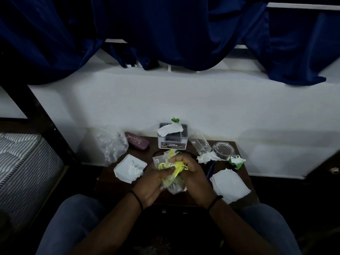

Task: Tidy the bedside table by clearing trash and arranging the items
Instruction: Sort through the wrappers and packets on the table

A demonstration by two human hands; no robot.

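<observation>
Over the middle of the dark wooden bedside table (114, 188), both hands crumple a yellow and clear plastic wrapper (171, 173). My left hand (156, 184) grips its lower left part and my right hand (193, 173) closes over its top right. White paper sheets lie at the left (128, 168) and the right (228, 184). A crumpled white tissue (207, 157) and a green-and-white paper wad (237, 161) lie at the back right. A grey organiser box (173, 142) holds torn paper.
A clear plastic bag (112, 144) hangs off the back left corner beside a maroon glasses case (137, 140). A drinking glass (200, 142) and a glass ashtray (223, 150) stand at the back right. A striped mattress (24, 166) is at the left; blue curtains (165, 30) hang above.
</observation>
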